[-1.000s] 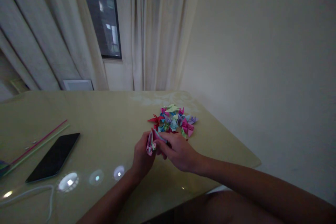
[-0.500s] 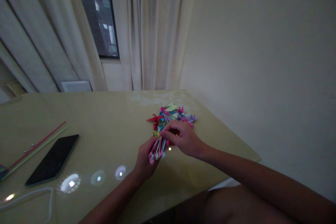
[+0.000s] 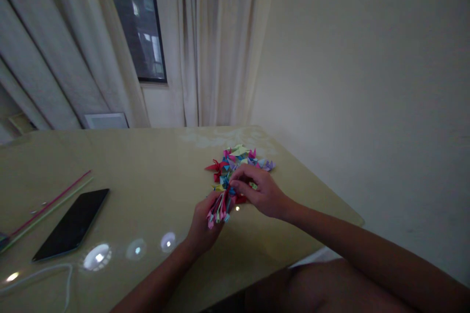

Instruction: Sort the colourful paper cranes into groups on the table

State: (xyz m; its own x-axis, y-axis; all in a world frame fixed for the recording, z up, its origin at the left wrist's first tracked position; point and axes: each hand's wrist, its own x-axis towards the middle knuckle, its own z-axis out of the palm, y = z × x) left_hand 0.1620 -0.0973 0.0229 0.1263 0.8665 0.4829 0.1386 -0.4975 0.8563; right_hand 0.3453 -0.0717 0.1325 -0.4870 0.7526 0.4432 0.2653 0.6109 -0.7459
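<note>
A stack of flat-folded paper cranes (image 3: 217,215), mostly pink, white and pale green, fans out from my left hand (image 3: 204,222). The fingers of that hand are closed around the stack, above the table. Just up and to the right, my right hand (image 3: 260,190) has thumb and forefinger pinched together at the stack's upper edge. Red and blue paper shows by those fingertips, but I cannot make out what is between them. Behind the hands lies a pile of colourful paper cranes (image 3: 240,150), partly covered by my right hand. A red crane (image 3: 216,166) sits at its left side.
On the left of the glossy table (image 3: 154,171) lie a black phone (image 3: 73,225), a pink stick (image 3: 55,200) and a green stick (image 3: 51,212). A white cable (image 3: 40,271) curves near the front left. Curtains, a window and a wall stand behind.
My right hand has shifted slightly right, its fingertips moving a little away from my left thumb. Red paper now shows at the stack's upper right edge. My left hand stays nearly still.
</note>
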